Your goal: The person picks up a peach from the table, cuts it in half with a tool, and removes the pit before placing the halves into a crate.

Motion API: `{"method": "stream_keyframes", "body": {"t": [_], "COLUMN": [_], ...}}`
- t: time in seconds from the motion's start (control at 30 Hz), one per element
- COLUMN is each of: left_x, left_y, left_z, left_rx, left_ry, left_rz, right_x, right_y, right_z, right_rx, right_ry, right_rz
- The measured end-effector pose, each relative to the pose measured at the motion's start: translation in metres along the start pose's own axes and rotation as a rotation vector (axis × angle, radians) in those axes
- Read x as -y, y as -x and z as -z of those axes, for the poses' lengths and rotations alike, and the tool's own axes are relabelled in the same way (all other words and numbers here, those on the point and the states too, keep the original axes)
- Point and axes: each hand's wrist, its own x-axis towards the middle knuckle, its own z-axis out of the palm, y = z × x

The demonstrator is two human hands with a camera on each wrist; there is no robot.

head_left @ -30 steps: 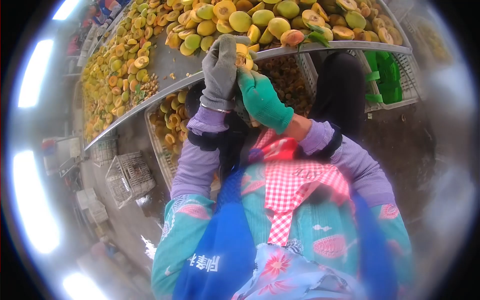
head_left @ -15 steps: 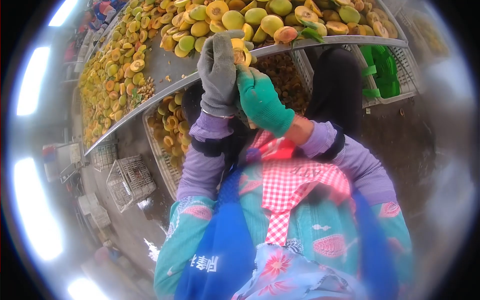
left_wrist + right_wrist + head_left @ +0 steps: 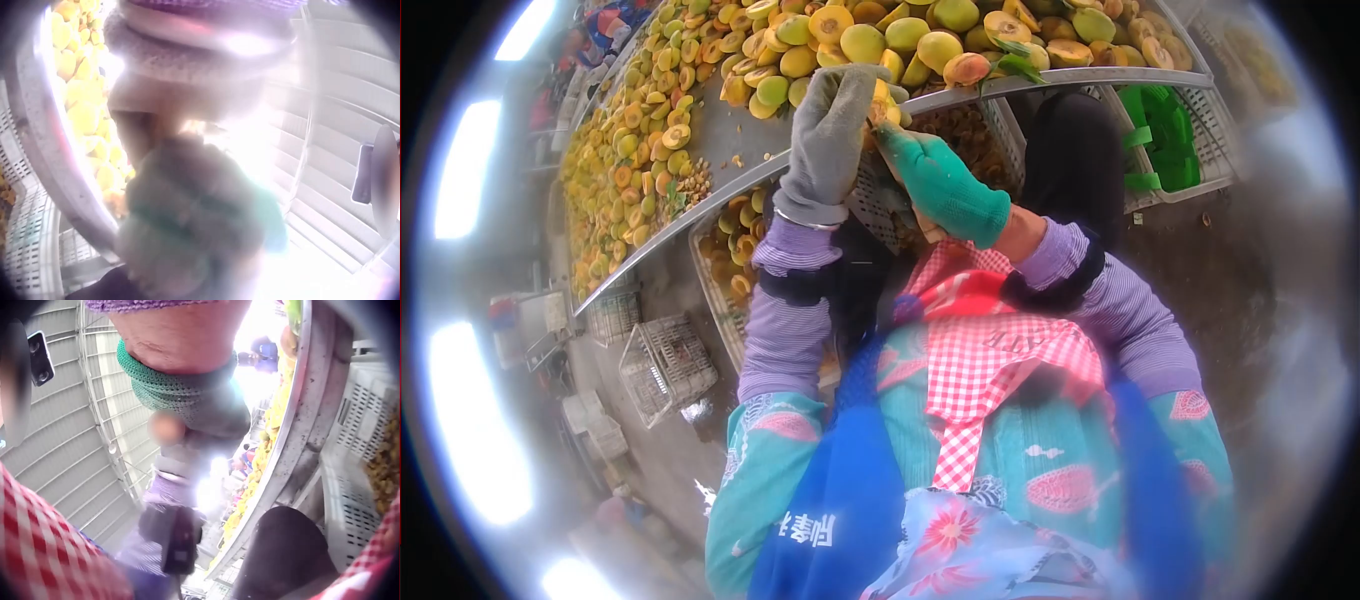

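Observation:
A grey-gloved left hand (image 3: 832, 140) holds a yellow peach (image 3: 886, 104) at its fingertips, just over the near rim of the fruit table (image 3: 960, 93). Right against the peach are the fingertips of the green-gloved right hand (image 3: 948, 185). That hand grips a tool whose tan handle (image 3: 928, 228) sticks out below the palm; its round end (image 3: 167, 428) shows blurred in the right wrist view. The tool's working end is hidden between the hands and the fruit. In the left wrist view the green glove (image 3: 194, 219) is blurred.
Many whole and halved peaches (image 3: 940, 48) cover the metal table, with a patch of stones (image 3: 690, 185). Below the rim stand a crate of fruit halves (image 3: 735, 235) and a crate of brownish pieces (image 3: 975, 140). A crate with green items (image 3: 1165, 140) stands right, an openwork crate (image 3: 668, 368) left.
The right hand has turned and shifted slightly right and down, with more of the tan handle showing. The left hand has moved a little left, still holding the peach.

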Motion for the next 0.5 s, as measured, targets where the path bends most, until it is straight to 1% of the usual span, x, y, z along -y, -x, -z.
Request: {"method": "stream_keyframes", "body": {"t": [0.1,0.13,0.2,0.23,0.27,0.3,0.4,0.5], "left_x": [-0.003,0.002,0.009,0.014,0.020,0.023,0.022,0.018], "left_y": [-0.005,-0.004,-0.004,-0.004,-0.009,-0.011,-0.014,-0.012], "left_z": [0.001,-0.002,-0.002,-0.003,0.003,0.003,0.004,0.000], "left_rx": [-0.010,-0.029,-0.010,0.000,0.036,0.066,0.127,0.140], "left_ry": [-0.040,-0.045,0.058,0.116,0.072,0.108,0.164,0.137], "left_rz": [0.083,0.035,0.013,0.002,0.000,0.002,0.017,0.050], "right_x": [0.001,0.000,-0.004,-0.003,-0.002,-0.001,-0.001,0.007], "right_y": [0.003,0.002,0.000,-0.001,-0.002,-0.002,-0.004,0.008], "right_z": [-0.020,-0.018,-0.009,-0.006,-0.003,-0.001,0.000,-0.020], "right_rx": [-0.142,0.012,0.317,0.346,0.375,0.406,0.463,0.006], "right_ry": [-0.090,-0.373,-0.931,-0.999,-1.061,-1.123,-1.131,-0.548], "right_rz": [0.024,-0.040,-0.173,-0.195,-0.218,-0.243,-0.195,-0.146]}}
